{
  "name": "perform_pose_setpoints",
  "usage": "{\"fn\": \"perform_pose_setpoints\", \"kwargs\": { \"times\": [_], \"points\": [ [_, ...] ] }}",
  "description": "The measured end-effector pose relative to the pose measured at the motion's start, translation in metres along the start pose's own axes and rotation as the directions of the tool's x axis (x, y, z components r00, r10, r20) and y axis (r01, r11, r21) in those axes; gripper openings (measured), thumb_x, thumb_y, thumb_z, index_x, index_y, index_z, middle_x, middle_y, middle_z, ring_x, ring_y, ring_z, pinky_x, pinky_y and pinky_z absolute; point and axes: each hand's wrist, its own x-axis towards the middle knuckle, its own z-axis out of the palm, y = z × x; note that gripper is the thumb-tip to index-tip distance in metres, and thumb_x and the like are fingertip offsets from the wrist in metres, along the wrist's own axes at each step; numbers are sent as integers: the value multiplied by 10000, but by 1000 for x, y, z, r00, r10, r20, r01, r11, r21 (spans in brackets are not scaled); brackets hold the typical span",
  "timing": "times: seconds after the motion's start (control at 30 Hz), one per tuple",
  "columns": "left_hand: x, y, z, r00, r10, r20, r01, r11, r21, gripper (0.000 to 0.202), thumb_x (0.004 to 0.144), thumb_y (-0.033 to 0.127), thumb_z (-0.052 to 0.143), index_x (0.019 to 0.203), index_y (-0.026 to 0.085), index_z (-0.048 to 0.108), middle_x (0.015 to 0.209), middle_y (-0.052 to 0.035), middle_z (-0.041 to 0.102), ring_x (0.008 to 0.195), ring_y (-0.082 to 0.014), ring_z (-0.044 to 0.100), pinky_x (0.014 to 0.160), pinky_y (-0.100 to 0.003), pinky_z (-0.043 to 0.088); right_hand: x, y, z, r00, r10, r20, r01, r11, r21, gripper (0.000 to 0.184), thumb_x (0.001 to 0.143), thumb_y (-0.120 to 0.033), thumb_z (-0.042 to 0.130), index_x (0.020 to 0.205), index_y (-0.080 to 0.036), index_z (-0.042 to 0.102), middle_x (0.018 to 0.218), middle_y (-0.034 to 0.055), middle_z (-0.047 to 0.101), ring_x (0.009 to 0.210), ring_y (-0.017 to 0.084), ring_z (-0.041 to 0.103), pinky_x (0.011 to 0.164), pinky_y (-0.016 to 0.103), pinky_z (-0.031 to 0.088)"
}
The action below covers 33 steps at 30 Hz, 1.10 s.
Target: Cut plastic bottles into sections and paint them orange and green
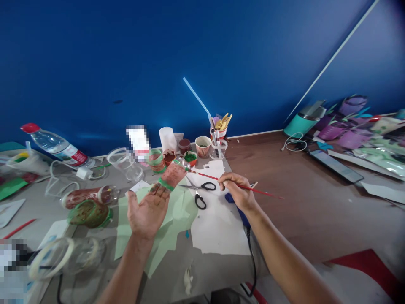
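Note:
My left hand [150, 211] is raised palm-up over the table, its paint-smeared fingers pushed into a cut plastic bottle piece [173, 174] painted brown with a green rim. My right hand [238, 191] pinches a thin red-handled paintbrush [221, 180], whose tip rests against the bottle piece. Black-handled scissors [199, 192] lie on white paper [218, 223] between my hands. Small cups of paint, one green [190, 157] and one reddish-brown [169, 157], stand just behind the bottle piece.
More painted bottle parts [90, 207] lie at left, with a water bottle [57, 145] and clear cut plastic pieces [68, 255]. A cup of tools [220, 128] stands at the table's back. Green paper [177, 211] lies under my left hand. Craft materials clutter the floor [354, 126] at right.

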Motion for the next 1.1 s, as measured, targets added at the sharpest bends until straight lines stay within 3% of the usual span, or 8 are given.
{"fn": "perform_pose_setpoints", "kwargs": {
  "times": [0.13,0.3,0.43,0.63,0.83,1.1],
  "points": [
    [2,1,-5,995,-27,-100,23,999,-39,726,805,781,265,835,190,686,1104,-145,696,1276,-312,491,1122,-537,305,1,1,0,1000,8,-12,-8,1000,-8,195,811,-177,527,789,-205,718,612,-6,586,591,138,511,591,278,383],
    [0,7,-2,988,-89,-129,64,980,-187,740,856,728,226,856,134,667,992,-150,711,1134,-260,595,1078,-452,388,1,3,1,999,35,-25,-37,997,-63,183,803,-189,531,775,-195,712,597,-10,583,571,133,499,577,273,377],
    [-1,10,2,985,-83,-153,43,968,-246,725,856,723,251,822,129,665,937,-144,719,1055,-255,633,1052,-449,412,2,8,0,995,30,-91,-32,999,-18,164,807,-213,536,775,-185,695,598,-9,592,579,137,525,589,277,391],
    [0,5,7,992,87,-91,-101,983,-154,684,829,721,357,898,132,698,1077,-165,707,1186,-293,567,1081,-462,365,6,18,-3,974,69,-217,-50,995,89,255,809,-277,573,1043,-191,625,630,-27,593,615,142,536,625,283,399],
    [0,-5,8,971,241,-7,-241,971,1,632,815,676,461,1079,143,676,1194,-151,672,1220,-281,544,1117,-463,298,12,20,0,955,98,-279,-86,995,56,153,786,-268,599,892,-184,673,675,-7,621,648,133,525,634,269,401],
    [0,-18,10,964,263,-29,-257,957,133,602,758,667,560,1048,156,694,1174,-131,683,1246,-289,520,1107,-451,323,31,-3,6,945,95,-312,-157,971,-181,173,768,-259,568,847,-161,687,647,0,606,609,128,512,594,251,411]
  ]
}}
